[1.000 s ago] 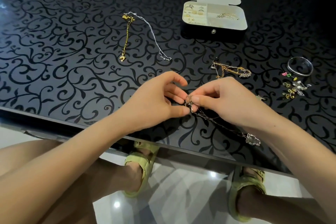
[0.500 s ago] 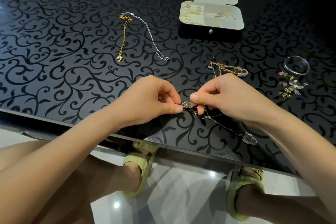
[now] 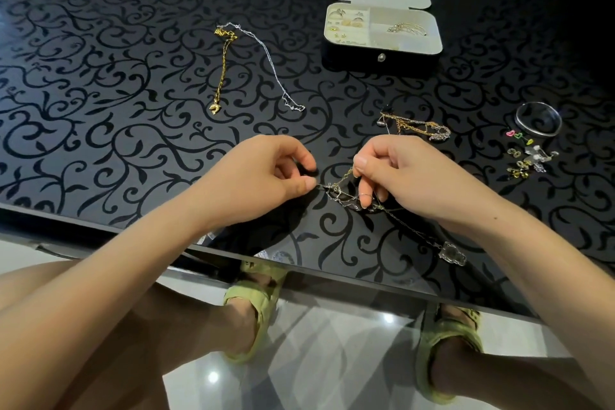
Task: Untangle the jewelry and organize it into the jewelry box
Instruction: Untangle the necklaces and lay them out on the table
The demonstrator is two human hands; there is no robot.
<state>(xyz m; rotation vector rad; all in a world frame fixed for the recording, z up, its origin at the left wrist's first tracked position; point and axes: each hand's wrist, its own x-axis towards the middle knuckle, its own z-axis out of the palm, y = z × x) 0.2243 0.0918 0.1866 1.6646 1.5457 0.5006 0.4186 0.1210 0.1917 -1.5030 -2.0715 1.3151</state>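
A knot of thin gold and silver chains [image 3: 342, 196] hangs between my two hands just above the black patterned table. My left hand [image 3: 259, 176] pinches one strand at the knot's left end. My right hand [image 3: 409, 176] pinches a gold strand at the knot's upper right, with a chain looped over one finger. From the knot a chain trails right and toward me to a clear pendant [image 3: 452, 254] lying on the table. The open jewelry box [image 3: 382, 53] stands at the far side, holding rings and a gold piece, with earrings on its lid.
A gold chain [image 3: 222, 66] and a silver chain [image 3: 266, 60] lie stretched out at the far left of the box. Another tangled bunch of chains [image 3: 416, 126] lies beyond my right hand. A silver bangle [image 3: 539, 118] and several small earrings [image 3: 525, 156] sit at the right. The table's near edge [image 3: 299, 268] runs below my wrists.
My hands have drawn apart, pulling the knot open so the strands stretch between them. The pendant end stayed on the table.
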